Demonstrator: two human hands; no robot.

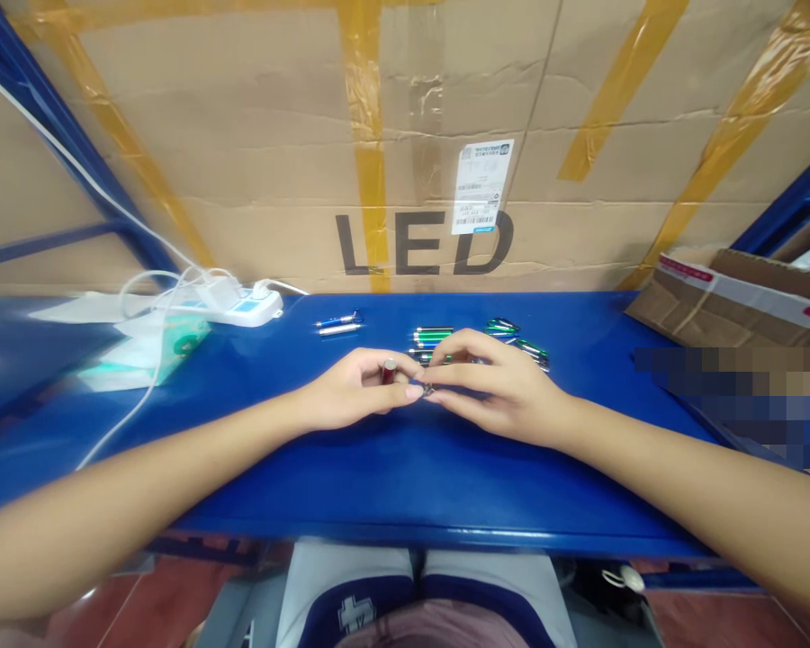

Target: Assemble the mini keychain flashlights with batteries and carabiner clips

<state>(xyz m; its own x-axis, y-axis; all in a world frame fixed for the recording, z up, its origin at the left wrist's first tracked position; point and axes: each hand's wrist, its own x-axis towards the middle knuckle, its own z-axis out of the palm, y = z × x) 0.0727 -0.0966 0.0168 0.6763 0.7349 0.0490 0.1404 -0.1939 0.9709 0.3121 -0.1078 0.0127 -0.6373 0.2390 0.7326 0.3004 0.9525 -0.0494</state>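
Note:
My left hand [351, 391] is closed around a small red metal cylinder [389, 370] with a silver end, which stands up between its fingers. Thumb and finger of that hand also meet a small dark metallic piece [427, 390]. My right hand [496, 382] pinches this same piece from the other side, so the fingertips of both hands touch there; its exact kind is too small to tell. Just behind the right hand lie several green and blue metal cylinders [434, 335], partly hidden by the fingers, and several dark clip-like pieces [503, 326].
A blue pen-like stick [337, 320] and a silver one [339, 330] lie at the back of the blue table [391, 486]. Left are a white power strip [253, 308], cables and a green-white packet [168, 351]. A cardboard box [722, 301] stands right; a large carton [263, 162] rises behind.

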